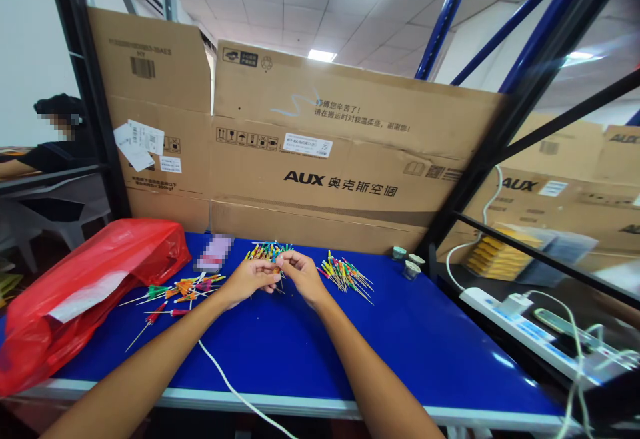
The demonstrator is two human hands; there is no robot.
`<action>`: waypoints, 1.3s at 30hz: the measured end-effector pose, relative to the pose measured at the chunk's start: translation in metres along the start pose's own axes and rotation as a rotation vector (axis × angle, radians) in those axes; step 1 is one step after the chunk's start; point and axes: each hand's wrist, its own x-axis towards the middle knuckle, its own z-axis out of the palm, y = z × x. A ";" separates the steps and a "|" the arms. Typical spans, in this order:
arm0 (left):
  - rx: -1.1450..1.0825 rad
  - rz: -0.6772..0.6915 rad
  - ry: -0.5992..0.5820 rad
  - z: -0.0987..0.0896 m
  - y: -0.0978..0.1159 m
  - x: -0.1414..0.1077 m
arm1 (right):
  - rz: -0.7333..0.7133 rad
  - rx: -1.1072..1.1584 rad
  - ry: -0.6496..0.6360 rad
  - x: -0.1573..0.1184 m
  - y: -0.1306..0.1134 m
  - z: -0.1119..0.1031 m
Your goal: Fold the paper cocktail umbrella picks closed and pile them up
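My left hand and my right hand meet above the middle of the blue table, fingertips pinched together. Between them is a small orange paper cocktail umbrella, mostly covered by the fingers, its thin stick pointing down. Just behind the hands lies a heap of colourful folded cocktail umbrellas. To the right sits a second pile of folded umbrellas, their sticks pointing toward the front right. Looser umbrellas in orange, green and pink are scattered left of my left hand, with red ones nearer the front.
A red plastic bag covers the table's left side. Small tubs stand at the back right. Cardboard walls the rear. A white cable crosses the front edge. A power strip lies right; a person sits far left.
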 end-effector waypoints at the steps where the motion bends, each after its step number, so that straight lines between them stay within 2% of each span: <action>1: -0.008 -0.025 -0.030 0.001 0.000 0.000 | 0.012 0.011 0.035 0.001 0.000 -0.001; 4: 0.033 -0.049 -0.085 0.002 0.000 -0.001 | 0.041 0.048 0.086 0.002 0.003 -0.005; 6: 0.069 -0.017 -0.071 0.001 0.001 -0.002 | 0.051 0.072 0.079 0.003 0.005 -0.005; 13: 0.130 0.045 0.063 -0.002 0.001 0.000 | 0.084 0.052 -0.004 0.000 -0.001 0.004; 19: 0.120 0.062 0.092 -0.006 -0.004 0.002 | 0.071 0.004 -0.126 -0.006 -0.010 0.005; 26: 0.144 0.085 0.085 -0.005 -0.003 0.002 | 0.014 0.004 0.017 -0.004 -0.008 0.003; 36: 0.193 0.082 0.099 -0.006 -0.002 0.000 | 0.002 -0.074 -0.156 -0.005 -0.008 0.001; 39: 0.198 0.080 0.091 -0.006 -0.002 0.001 | -0.003 -0.118 -0.163 -0.004 -0.007 -0.001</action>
